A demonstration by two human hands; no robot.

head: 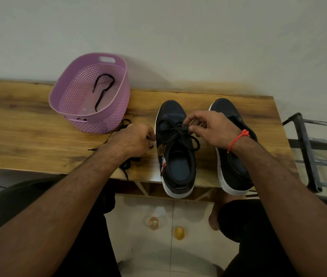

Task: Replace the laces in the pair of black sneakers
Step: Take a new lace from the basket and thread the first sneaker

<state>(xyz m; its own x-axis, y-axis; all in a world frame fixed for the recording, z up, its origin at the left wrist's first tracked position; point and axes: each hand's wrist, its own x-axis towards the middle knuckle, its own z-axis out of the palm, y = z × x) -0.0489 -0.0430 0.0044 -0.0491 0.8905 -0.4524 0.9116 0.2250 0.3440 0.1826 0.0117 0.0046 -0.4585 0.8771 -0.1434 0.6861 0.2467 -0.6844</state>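
Sneakers side by side on tabletop (29, 124), heels toward the person. Right hand (212, 128) fingers pinch the lace (175, 134) on the left sneaker (175, 148). Left hand (132, 140) fingers curl round a loose lace (125, 166). Another lace (102, 90) lies in the purple basket (66, 90). Right sneaker (230, 168) partly hidden.

Two black sneakers with white soles stand at the near edge of the table (29, 124), whose top is warm brown wood with darker grain streaks. The left sneaker (175, 148) carries a gold patch and a red-and-white tag on its side, and its lace (180, 134) is black. The right sneaker (231, 168) is plain black. Toward the far edge sits a lilac basket (106, 116) with a perforated lattice wall, a black lace (102, 90) inside it. The right hand (212, 128) wears a red thread at the wrist.
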